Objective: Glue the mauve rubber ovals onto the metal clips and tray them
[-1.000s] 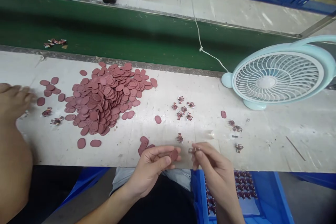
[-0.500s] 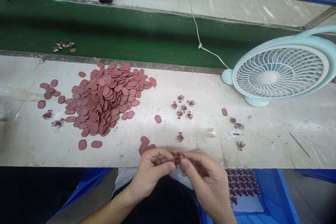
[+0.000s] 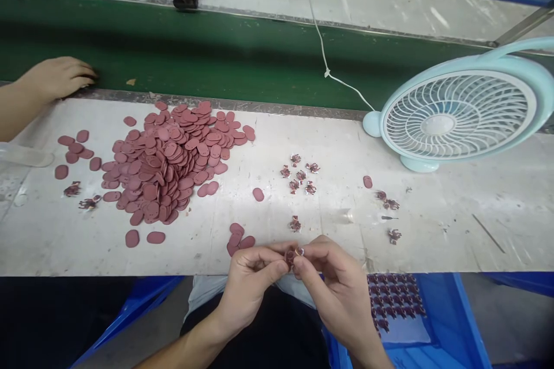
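Note:
My left hand [image 3: 255, 279] and my right hand [image 3: 331, 285] meet at the near edge of the table. Between their fingertips they pinch a small reddish-brown plastic figure [image 3: 291, 256] with a pale bit at its right side. The fingers partly cover it, so its full shape is hidden. Just beyond my hands lies a similar loose figure [image 3: 295, 223], with a cluster of several more figures [image 3: 301, 175] farther back. Near my left hand rest several dull-red oval discs [image 3: 236, 237]. A large heap of the same discs [image 3: 168, 161] spreads to the left.
A light-blue fan [image 3: 437, 124] stands at the right, its white cord [image 3: 322, 49] crossing the green belt [image 3: 242, 52]. Below the table edge, a blue bin [image 3: 467, 317] holds rows of brown figures. A co-worker's hand [image 3: 60, 78] reaches in from the left.
A co-worker's hand has come in at the left, where small figures lay on the belt; those no longer show. Across the belt, another hand has lifted off a black object. My hands barely moved.

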`<state>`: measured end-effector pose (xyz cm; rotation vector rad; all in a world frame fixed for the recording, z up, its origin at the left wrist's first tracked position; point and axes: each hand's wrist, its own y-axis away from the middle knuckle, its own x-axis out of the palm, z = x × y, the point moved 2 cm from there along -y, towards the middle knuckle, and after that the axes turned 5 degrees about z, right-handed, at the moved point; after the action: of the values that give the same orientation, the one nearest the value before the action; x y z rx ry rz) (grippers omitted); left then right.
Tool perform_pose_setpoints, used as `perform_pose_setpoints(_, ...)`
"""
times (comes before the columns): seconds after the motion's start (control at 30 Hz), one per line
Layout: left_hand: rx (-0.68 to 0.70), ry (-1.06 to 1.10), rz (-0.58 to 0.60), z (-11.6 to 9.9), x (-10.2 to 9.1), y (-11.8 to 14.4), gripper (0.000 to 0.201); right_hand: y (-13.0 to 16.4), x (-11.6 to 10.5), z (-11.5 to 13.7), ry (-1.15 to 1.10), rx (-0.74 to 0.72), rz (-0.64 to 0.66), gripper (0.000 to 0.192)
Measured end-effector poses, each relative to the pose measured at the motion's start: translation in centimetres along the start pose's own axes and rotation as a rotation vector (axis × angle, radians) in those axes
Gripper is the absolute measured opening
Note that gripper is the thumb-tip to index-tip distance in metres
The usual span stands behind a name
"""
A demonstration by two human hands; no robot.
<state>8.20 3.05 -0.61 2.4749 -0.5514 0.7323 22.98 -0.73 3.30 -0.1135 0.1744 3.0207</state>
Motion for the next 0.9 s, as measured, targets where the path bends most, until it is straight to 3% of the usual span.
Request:
perform_pose_setpoints(0.23, 0.0, 0.01, 0.018, 0.0, 0.4, 0.2, 0.009, 0.0, -0.3, 0.4, 0.022, 0.004, 0.008, 0.009)
perform_pose_setpoints(0.5, 0.017, 0.0, -0.046, 0.6, 0.6, 0.1, 0.012, 0.3, 0.9, -1.0, -0.16, 0.05, -0.077, 0.005)
perform_pose_setpoints(0.7, 0.071, 0.001, -0.086, 1.4, 0.4, -0.4, 0.008, 0.1, 0.7, -1.8, -0.304, 0.171, -0.134, 0.009)
perform_pose_setpoints(0.9, 0.181, -0.209, -0.048, 0.8, 0.2, -1.3, 0.004, -0.2, -0.2, -3.2, -0.416, 0.207, -0.117, 0.014)
